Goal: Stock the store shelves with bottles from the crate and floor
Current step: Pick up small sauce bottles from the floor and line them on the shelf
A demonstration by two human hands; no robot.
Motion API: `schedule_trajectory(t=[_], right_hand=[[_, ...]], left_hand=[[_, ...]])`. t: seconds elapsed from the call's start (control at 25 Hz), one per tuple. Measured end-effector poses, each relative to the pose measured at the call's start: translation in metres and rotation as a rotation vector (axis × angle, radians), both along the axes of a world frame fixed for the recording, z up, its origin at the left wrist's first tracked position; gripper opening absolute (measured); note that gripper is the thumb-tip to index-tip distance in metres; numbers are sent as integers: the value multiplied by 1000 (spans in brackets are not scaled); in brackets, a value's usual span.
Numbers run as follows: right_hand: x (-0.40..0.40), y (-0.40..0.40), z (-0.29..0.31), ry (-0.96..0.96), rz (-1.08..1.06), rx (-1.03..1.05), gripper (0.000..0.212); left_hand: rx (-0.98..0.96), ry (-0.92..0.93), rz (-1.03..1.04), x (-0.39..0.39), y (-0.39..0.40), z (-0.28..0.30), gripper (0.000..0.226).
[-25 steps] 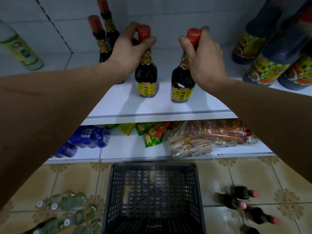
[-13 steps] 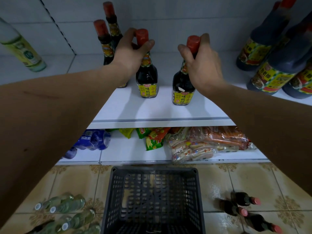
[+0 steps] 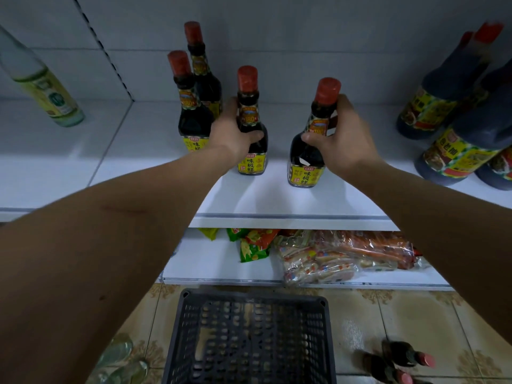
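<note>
The scene is dim and bluish, lit softly from above and in front, so the two held bottles throw pale, blurred shadows toward the near edge of the white shelf (image 3: 291, 200). Wide-angle distortion bends the edges: the large dark bottles (image 3: 454, 151) at far right and the pale bottle (image 3: 47, 87) at far left lean outward and look smeared. The crate (image 3: 249, 339) and floor bottles (image 3: 399, 361) nearby are soft, slightly motion-blurred.

snack packets (image 3: 332, 256) on lower shelf (image 3: 216, 264), patterned floor tiles (image 3: 410, 322)
</note>
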State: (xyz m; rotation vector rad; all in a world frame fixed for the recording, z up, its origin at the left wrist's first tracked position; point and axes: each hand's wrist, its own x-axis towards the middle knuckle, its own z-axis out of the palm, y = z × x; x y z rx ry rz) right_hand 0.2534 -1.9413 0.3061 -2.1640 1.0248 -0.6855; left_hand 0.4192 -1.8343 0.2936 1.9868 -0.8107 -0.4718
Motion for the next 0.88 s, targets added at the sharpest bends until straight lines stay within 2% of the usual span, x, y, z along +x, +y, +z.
schedule_trajectory(t=[0.24, 0.48, 0.68, 0.88], right_hand=[[45, -23, -5, 13, -54, -36, 44], [103, -49, -7, 30, 18, -73, 49], [148, -64, -8, 44, 101, -127, 38], [182, -69, -8, 47, 110, -135, 35]], left_hand=[[-5, 93, 69, 6, -24, 3, 53], [-144, 110, 97, 10, -33, -22, 43], [-268, 115, 87, 12, -36, -38, 35], [-249, 91, 70, 17, -39, -41, 31]])
